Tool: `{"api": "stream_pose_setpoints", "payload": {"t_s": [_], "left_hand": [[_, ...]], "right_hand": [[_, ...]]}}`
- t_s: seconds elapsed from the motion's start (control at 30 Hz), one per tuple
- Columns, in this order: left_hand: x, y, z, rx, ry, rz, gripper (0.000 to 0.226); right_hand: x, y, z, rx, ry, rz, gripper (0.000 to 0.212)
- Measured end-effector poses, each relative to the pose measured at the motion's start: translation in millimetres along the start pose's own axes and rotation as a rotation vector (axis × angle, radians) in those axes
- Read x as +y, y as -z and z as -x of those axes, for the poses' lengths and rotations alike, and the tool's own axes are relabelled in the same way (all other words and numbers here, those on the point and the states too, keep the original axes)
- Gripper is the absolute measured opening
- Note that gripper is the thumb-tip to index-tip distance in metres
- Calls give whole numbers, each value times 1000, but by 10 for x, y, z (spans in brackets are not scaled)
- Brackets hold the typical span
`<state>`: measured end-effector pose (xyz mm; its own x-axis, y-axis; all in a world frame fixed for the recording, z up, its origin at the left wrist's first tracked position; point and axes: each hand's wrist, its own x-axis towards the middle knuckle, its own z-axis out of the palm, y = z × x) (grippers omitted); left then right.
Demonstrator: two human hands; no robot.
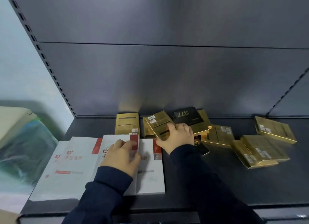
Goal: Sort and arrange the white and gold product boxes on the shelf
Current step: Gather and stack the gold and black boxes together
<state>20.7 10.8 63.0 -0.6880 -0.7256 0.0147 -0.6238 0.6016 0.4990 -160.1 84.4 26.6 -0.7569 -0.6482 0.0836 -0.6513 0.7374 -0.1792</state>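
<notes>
Several white boxes with red bands (66, 167) lie flat and overlapping at the shelf's front left. My left hand (121, 156) rests on top of one of them, fingers spread and pressing down. Gold boxes are scattered across the back and right. One gold box (127, 126) lies flat by itself at the back. My right hand (177, 137) grips a tilted gold box (158, 123) that leans on another one. A black box marked 377 (188, 115) lies on more gold boxes behind my right hand.
The dark shelf board (192, 182) has bare room at the front right. Gold boxes lie stacked at the right (260, 151) and far right (274, 129). A grey back panel rises behind. A pale wall and a blurred greenish object (21, 140) stand to the left.
</notes>
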Motion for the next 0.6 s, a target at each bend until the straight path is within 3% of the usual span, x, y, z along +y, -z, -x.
{"api": "stream_pose_setpoints", "payload": {"t_s": [0.3,0.4,0.6], "left_hand": [[241,-68,-364,-63,8,9,32],[178,33,-743,-22,138,41,31],[31,-121,-1403,-53,425,-91,53]], "right_hand": [[800,139,-38,33,-67,53,72],[961,196,-37,33,-114,53,72],[1100,227,9,6,-93,77,83]]}}
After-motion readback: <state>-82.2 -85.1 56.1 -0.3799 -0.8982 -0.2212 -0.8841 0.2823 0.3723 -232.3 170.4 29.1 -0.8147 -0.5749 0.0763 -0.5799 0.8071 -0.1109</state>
